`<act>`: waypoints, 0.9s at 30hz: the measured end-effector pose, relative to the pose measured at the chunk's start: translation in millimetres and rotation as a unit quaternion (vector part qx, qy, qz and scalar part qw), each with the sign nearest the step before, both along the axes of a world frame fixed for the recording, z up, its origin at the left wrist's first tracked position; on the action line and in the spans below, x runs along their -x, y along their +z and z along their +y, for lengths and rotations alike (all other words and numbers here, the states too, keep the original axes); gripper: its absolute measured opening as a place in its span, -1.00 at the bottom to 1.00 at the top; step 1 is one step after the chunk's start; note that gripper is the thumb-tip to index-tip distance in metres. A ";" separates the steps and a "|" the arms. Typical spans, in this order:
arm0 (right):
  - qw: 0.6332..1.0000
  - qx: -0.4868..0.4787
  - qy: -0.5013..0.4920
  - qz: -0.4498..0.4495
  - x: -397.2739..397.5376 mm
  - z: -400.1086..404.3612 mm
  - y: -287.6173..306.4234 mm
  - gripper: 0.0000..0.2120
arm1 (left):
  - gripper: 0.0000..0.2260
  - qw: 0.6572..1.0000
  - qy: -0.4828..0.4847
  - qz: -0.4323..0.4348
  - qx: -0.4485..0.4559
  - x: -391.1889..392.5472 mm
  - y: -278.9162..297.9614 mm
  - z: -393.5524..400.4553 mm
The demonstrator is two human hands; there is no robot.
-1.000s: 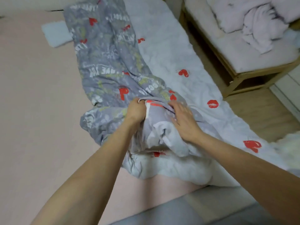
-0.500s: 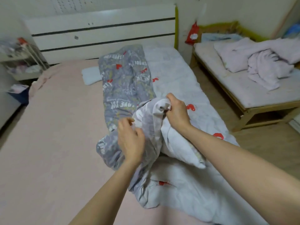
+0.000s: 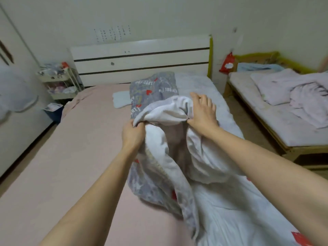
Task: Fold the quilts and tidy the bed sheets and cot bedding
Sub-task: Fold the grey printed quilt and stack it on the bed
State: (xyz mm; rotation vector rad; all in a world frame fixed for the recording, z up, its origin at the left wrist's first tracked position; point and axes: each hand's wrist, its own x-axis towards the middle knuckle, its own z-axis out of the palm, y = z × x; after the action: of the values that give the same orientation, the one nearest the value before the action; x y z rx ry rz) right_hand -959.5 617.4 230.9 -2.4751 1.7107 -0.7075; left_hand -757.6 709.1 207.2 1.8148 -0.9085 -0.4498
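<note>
A grey and white quilt point(image 3: 152, 89) with red heart and lip prints lies along the right half of the big bed, over a pink sheet point(image 3: 71, 157). Its near end is lifted off the bed, with the white underside point(image 3: 166, 114) facing me. My left hand point(image 3: 132, 134) grips the left part of the raised edge. My right hand point(image 3: 202, 112) pinches the right part, thumb below, fingers spread over the top. On the cot at the right lies a crumpled pale lilac quilt point(image 3: 301, 93).
A white headboard point(image 3: 140, 59) stands at the far end. A small pale blue pillow point(image 3: 122, 99) lies beside the quilt. A trolley with clutter point(image 3: 58, 80) stands far left, a blue bin point(image 3: 53, 110) below it. The wooden cot frame point(image 3: 287, 150) is at the right.
Both hands have raised the quilt's near end higher and pulled it apart, so the white underside spreads between them. My view has tilted up towards the headboard.
</note>
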 end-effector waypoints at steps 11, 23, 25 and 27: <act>0.954 -0.133 0.200 -0.181 -92.1 66.6 -74.8 -0.84 | -0.39 0.973 -0.081 -0.210 -0.041 11.0 -54.8 99.6; 0.958 -0.237 0.152 -0.061 -50.6 125.9 -173.2 0.01 | -0.77 0.980 0.156 -0.079 -0.099 -11.3 -140.1 149.3; 0.953 -0.270 0.116 0.071 -9.5 147.1 -221.8 0.14 | -0.83 0.972 0.124 -0.141 -0.142 -25.3 -145.1 152.7; 0.927 -0.319 0.077 0.182 24.2 168.7 -263.1 0.15 | -0.88 0.959 0.130 -0.172 -0.185 -33.5 -147.4 152.8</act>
State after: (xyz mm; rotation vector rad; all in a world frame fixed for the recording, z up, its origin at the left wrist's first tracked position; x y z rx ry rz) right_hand -983.7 786.1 -32.2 -2.2915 1.4813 0.3144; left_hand -724.1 861.9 59.8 2.3722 -0.8355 -0.1410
